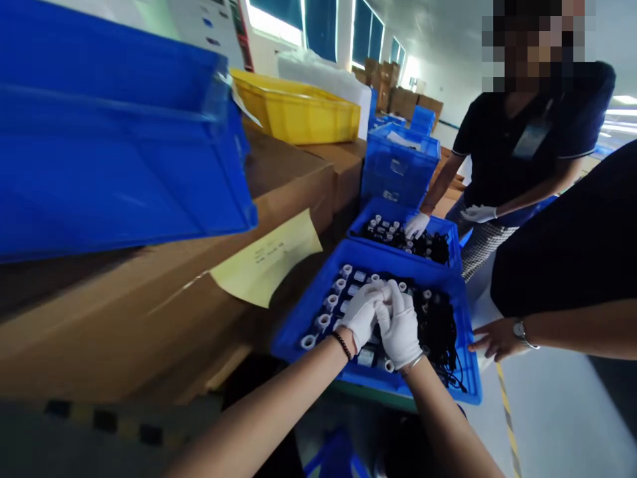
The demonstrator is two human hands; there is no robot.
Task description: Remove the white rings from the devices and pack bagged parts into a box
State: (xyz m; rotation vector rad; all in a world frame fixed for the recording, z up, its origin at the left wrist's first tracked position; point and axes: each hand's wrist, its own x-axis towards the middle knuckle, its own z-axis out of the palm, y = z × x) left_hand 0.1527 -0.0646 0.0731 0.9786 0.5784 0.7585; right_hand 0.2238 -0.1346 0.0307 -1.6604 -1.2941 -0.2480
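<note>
1. Watching from my remote seat, I see at far left a large blue bin on cardboard boxes, with a yellow note hanging off the boxes' edge and a yellow bin beyond.
2. Next comes the front blue tray, where white ring-topped parts stand in a row along the left side. I judge them light and stiff, perhaps slippery against glove fabric; I would pinch one by the outside of its ring.
3. My gloved left hand is over the middle of this tray, fingers bent inward to meet the other hand.
4. My gloved right hand leans against it, fingertips together. I cannot tell whether anything small is pinched between them.
5. Just behind, a co-worker's gloved hand reaches into the rear blue tray, among similar parts.
6. Black cables fill the front tray's right side. They look soft and prone to snagging, so I would gather them loosely and avoid tugging.
7. Farthest right, another person's bare hand is beside the front tray's edge.
</note>
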